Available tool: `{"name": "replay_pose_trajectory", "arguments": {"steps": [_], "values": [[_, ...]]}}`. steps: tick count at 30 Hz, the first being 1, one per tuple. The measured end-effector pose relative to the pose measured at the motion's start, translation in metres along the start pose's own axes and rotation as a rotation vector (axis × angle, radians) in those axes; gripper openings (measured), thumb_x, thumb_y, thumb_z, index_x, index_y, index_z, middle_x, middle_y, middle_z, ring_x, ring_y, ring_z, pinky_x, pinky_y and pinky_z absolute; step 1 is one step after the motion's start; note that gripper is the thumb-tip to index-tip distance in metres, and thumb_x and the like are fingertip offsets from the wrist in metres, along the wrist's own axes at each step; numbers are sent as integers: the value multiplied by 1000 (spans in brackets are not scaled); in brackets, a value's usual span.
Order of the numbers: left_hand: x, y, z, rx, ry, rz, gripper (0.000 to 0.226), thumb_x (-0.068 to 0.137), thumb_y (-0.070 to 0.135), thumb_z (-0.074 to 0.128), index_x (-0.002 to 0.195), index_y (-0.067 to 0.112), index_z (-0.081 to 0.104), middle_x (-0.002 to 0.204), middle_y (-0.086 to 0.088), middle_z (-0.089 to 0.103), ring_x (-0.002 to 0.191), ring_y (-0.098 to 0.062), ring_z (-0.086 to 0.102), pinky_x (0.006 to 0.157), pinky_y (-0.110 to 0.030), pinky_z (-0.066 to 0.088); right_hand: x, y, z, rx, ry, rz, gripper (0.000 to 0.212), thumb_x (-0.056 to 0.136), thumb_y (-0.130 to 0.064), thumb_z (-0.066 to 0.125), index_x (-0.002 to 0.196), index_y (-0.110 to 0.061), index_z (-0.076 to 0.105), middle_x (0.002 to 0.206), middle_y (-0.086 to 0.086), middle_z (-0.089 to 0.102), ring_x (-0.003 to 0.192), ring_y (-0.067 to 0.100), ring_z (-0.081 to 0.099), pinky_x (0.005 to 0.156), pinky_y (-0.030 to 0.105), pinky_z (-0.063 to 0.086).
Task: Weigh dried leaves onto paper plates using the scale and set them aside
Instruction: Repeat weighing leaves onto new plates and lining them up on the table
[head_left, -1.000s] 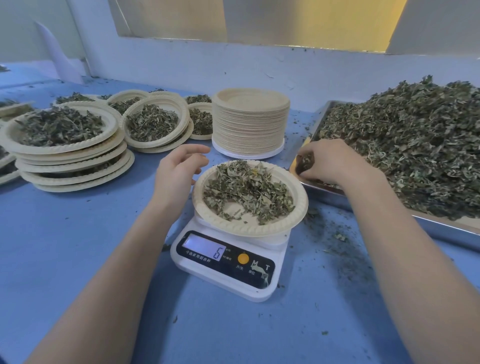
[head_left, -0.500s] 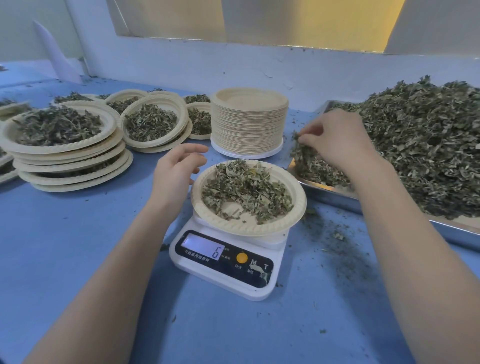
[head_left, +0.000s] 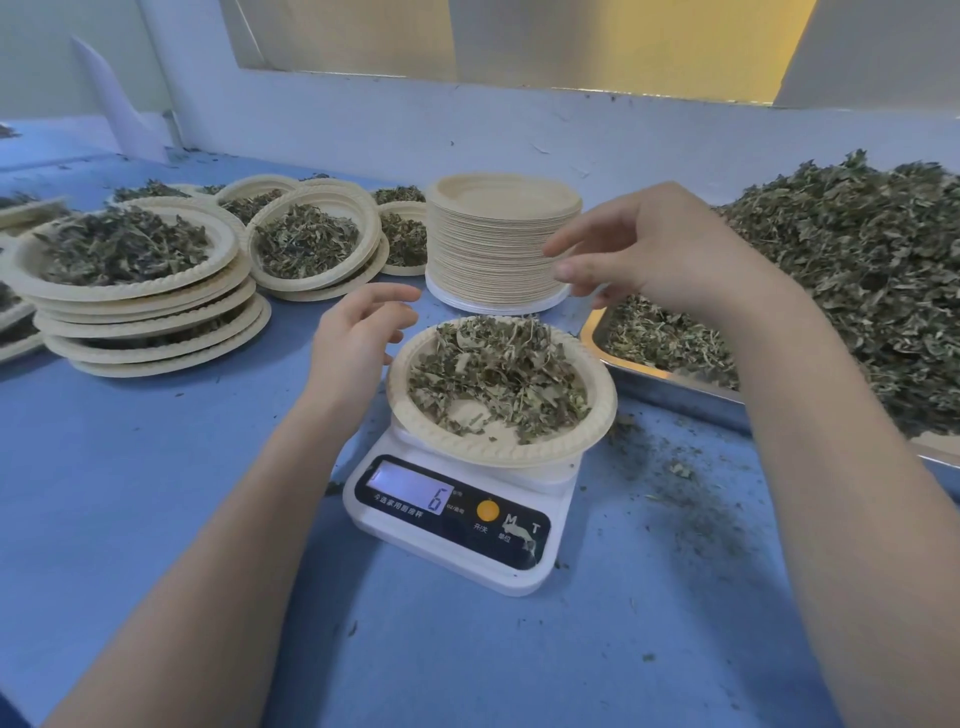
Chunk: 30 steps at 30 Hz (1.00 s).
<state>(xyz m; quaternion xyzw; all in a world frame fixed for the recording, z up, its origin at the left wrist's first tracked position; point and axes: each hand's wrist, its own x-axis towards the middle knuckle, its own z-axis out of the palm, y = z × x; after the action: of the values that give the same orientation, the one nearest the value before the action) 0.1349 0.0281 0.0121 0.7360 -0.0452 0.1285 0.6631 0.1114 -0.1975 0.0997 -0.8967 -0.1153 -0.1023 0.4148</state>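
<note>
Plate of leaves (head_left: 498, 384) on scale (head_left: 457, 514), left hand (head_left: 358, 343) beside it with fingers open and empty, right hand (head_left: 660, 249) above with fingers spread, empty

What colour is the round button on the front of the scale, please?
Orange-yellow: the round button sits on the scale's black front panel, seen clearly in the head view.

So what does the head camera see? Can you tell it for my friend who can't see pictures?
A paper plate of dried leaves sits on a white kitchen scale reading 6, on a blue table. The right hand hovers open above the plate; the left hand is open beside it. Filled plates are stacked left, empty plates behind, a leaf tray right.
</note>
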Motion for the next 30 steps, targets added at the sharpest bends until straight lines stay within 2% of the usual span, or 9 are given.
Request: {"name": "replay_pose_trajectory", "arguments": {"steps": [4,14,17,20,23,27,30], "values": [[0,0,0,-1,-2,-8,20,88,10,54,101,17,68,96,0,60,80,-13,52,66,-23,42,1,3,0,-16,15,-7,10,82,-14,73,90,-21,74,71,-5,72,62,4,66,54,13,49],[0,1,1,5,-5,-11,21,88,10,53,103,16,67,96,0,60,80,-13,52,67,-24,43,2,5,2,-84,-46,-15,8,82,-21,73,89,-25,74,76,-6,73,65,3,67,56,13,51],[-1,1,1,5,-9,-17,21,88,10,53,102,16,67,97,0,61,81,-13,53,67,-23,43,2,5,2,-83,-88,-8,11,80,-25,75,91,-25,74,74,-7,73,66,5,68,59,19,55],[0,1,1,2,-8,-16,20,88,10,53,101,17,67,96,0,60,79,-13,52,66,-23,43,1,4,3,-79,-118,-9,11,82,-22,73,93,-22,74,78,-3,74,67,6,68,64,24,58],[-1,0,1,3,-13,-12,20,88,10,53,100,18,67,93,2,60,77,-12,52,64,-21,43,0,2,5,-92,-150,6,12,85,-23,70,96,-20,73,85,0,74,67,5,67,64,22,57],[-4,2,1,10,-48,-1,21,88,11,54,99,21,68,90,5,61,75,-10,53,68,-22,44,-3,-2,6,-202,-166,18,28,85,-45,64,107,-29,69,100,-12,69,79,0,65,60,11,51],[-5,5,1,39,-86,-34,22,90,17,53,105,25,67,95,12,62,79,-4,56,67,-18,43,-12,0,4,-240,-218,45,62,75,-69,55,128,-37,54,123,-18,56,103,-4,53,72,10,40]]}}
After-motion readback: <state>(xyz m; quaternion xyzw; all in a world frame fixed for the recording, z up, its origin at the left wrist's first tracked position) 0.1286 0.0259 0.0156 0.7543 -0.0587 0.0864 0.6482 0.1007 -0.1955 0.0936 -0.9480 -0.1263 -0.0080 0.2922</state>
